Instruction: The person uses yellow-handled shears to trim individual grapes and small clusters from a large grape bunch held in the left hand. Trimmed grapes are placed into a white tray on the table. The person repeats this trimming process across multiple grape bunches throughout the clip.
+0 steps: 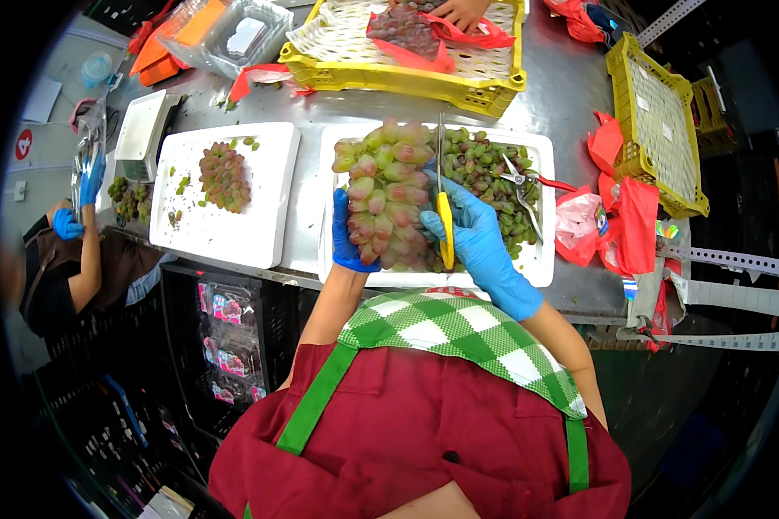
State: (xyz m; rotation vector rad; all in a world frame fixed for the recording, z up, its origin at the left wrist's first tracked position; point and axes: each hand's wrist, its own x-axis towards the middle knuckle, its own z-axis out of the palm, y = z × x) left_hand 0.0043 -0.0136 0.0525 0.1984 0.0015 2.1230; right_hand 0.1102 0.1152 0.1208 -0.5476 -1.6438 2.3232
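My left hand (346, 238), in a dark blue glove, holds up a large bunch of pink-green grapes (381, 203) from its left side; some of the fingers are hidden behind the fruit. In a lighter blue glove, my right hand (480, 238) grips yellow-handled scissors (445, 227), their blades pointing away from me along the bunch's right side. Beneath both hands is a white foam tray (541, 268) with many small loose grapes (476, 160) in it. Red-handled snips (518, 179) lie open on those grapes at the right.
Another white tray (273, 199) at left carries a grape bunch (225, 177). Beyond stands a yellow crate (398, 80), with another person's hand (463, 13) over it. A second yellow crate (632, 156) and red wrapping (636, 225) are at right. A co-worker's gloved hand (67, 225) shows far left.
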